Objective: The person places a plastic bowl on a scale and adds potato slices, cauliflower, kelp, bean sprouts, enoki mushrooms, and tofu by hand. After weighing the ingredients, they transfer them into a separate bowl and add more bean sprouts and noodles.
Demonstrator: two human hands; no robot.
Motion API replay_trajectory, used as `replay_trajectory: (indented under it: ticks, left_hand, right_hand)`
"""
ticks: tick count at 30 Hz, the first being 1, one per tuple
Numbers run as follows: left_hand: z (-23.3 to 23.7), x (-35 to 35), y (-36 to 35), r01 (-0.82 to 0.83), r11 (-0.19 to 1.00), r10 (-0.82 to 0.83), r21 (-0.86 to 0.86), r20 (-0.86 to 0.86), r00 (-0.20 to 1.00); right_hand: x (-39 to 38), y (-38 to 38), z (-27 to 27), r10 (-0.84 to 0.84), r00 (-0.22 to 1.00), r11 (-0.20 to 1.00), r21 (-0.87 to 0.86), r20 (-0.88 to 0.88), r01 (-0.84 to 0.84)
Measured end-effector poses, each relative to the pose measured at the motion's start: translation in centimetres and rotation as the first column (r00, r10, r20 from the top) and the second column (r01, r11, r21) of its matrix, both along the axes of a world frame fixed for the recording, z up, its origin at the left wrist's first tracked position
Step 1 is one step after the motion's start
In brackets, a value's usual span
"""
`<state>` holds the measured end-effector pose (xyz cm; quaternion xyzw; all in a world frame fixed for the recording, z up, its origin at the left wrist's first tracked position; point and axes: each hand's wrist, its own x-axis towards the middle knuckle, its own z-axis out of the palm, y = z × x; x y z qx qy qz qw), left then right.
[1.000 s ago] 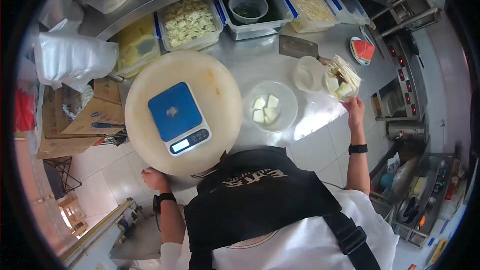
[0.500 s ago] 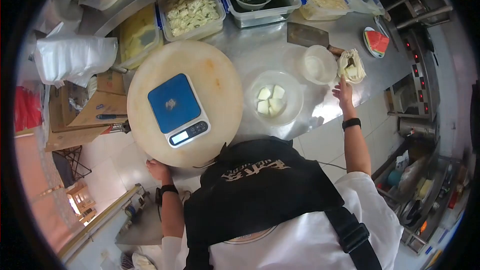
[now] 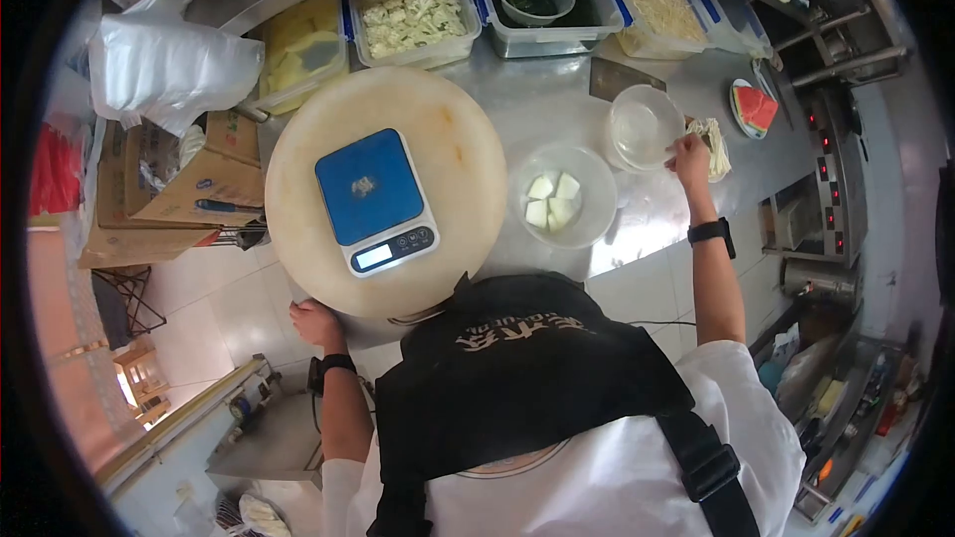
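In the head view, the right hand (image 3: pixel 688 151) sits in the upper right of the frame, fingers closed on the near rim of a clear empty round plastic bowl (image 3: pixel 640 124), which sits over the steel worktop (image 3: pixel 542 104) just beside a pale bundle of noodle-like strips (image 3: pixel 713 144). Left of it stands a second clear bowl of pale cubes (image 3: pixel 563 199), beside the round pale chopping board (image 3: pixel 460 154) carrying a blue digital kitchen scale (image 3: pixel 373 197). The left hand (image 3: pixel 316 323) rests at the board's near edge, lower left of centre; I cannot tell how far its fingers are closed.
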<state>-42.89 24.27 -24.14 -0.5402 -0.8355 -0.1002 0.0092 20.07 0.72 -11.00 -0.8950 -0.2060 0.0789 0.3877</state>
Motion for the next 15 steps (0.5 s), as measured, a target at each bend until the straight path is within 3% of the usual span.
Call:
replay_trajectory:
  ticks: [1,2,7,11,15]
  left_hand:
    - [0.1,0.1,0.0,-0.008,1.000,0.008,0.000,0.009,1.000]
    - [0.1,0.2,0.0,-0.005,1.000,0.005,-0.009,-0.010,1.000]
    - [0.3,0.4,-0.2,0.013,0.996,-0.013,0.085,-0.003,1.000]
    - [0.9,0.9,-0.1,-0.041,0.996,0.036,0.076,0.062,0.997]
    - [1.8,1.2,0.1,-0.091,0.996,0.089,0.019,0.092,0.992]
  right_hand:
    - [-1.1,1.0,1.7,0.004,1.000,0.993,0.115,-0.014,-0.003]
    - [-2.6,2.1,3.6,0.015,1.000,0.993,0.116,-0.006,-0.014]
    - [-11.2,8.5,9.7,0.374,0.927,0.862,0.380,-0.027,-0.336]
    - [-18.9,13.8,11.8,0.553,0.803,0.801,0.407,-0.223,-0.439]
    - [-24.3,18.0,10.1,0.654,0.662,0.746,0.455,-0.366,-0.486]
